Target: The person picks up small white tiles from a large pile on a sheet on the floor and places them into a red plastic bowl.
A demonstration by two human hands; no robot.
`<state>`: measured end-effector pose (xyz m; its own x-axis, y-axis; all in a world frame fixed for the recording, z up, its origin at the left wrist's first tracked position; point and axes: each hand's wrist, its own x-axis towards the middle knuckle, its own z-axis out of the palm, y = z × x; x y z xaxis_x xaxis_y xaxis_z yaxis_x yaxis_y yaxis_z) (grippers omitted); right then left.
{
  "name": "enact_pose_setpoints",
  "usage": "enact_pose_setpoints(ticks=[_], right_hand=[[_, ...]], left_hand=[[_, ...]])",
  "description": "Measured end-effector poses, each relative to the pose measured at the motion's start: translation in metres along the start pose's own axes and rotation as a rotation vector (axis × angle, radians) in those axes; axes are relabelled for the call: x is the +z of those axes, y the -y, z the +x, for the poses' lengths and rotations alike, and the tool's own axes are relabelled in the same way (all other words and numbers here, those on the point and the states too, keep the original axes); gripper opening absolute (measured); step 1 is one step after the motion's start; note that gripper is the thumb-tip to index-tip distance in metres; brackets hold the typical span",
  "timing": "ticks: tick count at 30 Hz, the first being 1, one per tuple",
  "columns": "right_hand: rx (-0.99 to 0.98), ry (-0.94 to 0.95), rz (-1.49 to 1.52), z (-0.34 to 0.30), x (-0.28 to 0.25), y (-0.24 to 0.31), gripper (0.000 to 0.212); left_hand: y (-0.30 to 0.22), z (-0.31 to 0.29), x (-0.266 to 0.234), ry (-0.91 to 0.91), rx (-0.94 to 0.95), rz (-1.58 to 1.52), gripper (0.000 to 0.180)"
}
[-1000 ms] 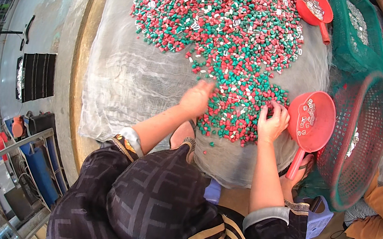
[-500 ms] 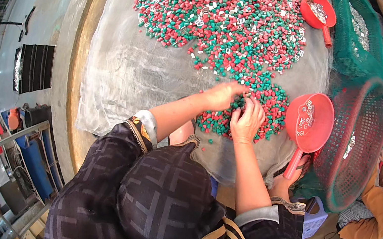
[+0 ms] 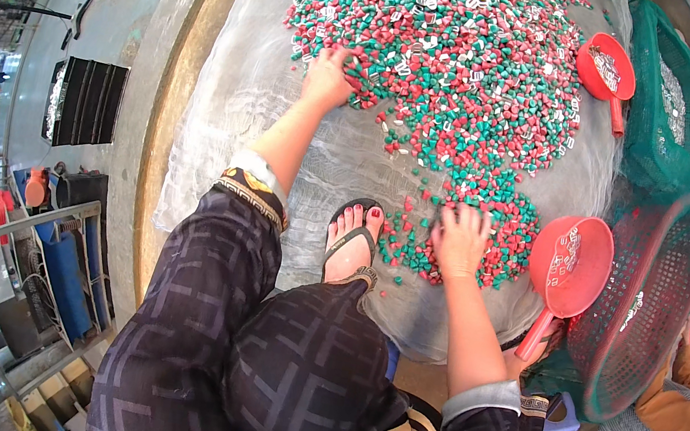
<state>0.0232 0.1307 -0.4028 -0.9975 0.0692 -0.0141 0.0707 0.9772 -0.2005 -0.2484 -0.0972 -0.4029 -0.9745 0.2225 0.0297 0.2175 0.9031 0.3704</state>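
Observation:
A large pile of small red and green cone-like pieces (image 3: 477, 65) is spread over a pale mesh sheet, with white, buckle-like metal pieces among them. My left hand (image 3: 328, 77) reaches to the near left edge of this pile, fingers apart and touching the pieces. Closer to me lies a smaller heap of the same pieces (image 3: 505, 232). On its left part rests my right hand (image 3: 460, 241), fingers spread and pointing away from me. Right of that heap, a red long-handled scoop (image 3: 587, 285) holds several white metal pieces.
Another red scoop (image 3: 622, 88) with metal pieces lies at the far right. Beside it are a green mesh basket (image 3: 643, 127) and a tilted red-rimmed basket (image 3: 688, 270). My sandalled foot (image 3: 349, 248) stands on the sheet. Other people work at the right edge.
My hands were together over the smaller heap. My left hand has moved away and left to the large pile; my right hand now lies spread on the heap. The view has shifted.

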Motion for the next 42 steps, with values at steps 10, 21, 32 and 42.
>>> enact_pose_setpoints(ticks=[10, 21, 32, 42], right_hand=[[0.507, -0.121, -0.173, -0.007, -0.012, -0.072, 0.029], [0.308, -0.376, 0.046, -0.011, -0.021, -0.052, 0.017], [0.427, -0.187, 0.385, -0.008, -0.01, -0.037, 0.012], [0.873, -0.181, 1.459, 0.014, -0.029, -0.058, 0.011]], left_hand=[[-0.094, -0.114, 0.007, 0.618, 0.613, -0.289, 0.051], [-0.096, -0.114, 0.011, 0.536, 0.381, -0.295, 0.014], [-0.123, -0.141, 0.039, 0.514, 0.597, -0.356, 0.018], [-0.09, -0.111, 0.025, 0.787, -0.182, -1.162, 0.009]])
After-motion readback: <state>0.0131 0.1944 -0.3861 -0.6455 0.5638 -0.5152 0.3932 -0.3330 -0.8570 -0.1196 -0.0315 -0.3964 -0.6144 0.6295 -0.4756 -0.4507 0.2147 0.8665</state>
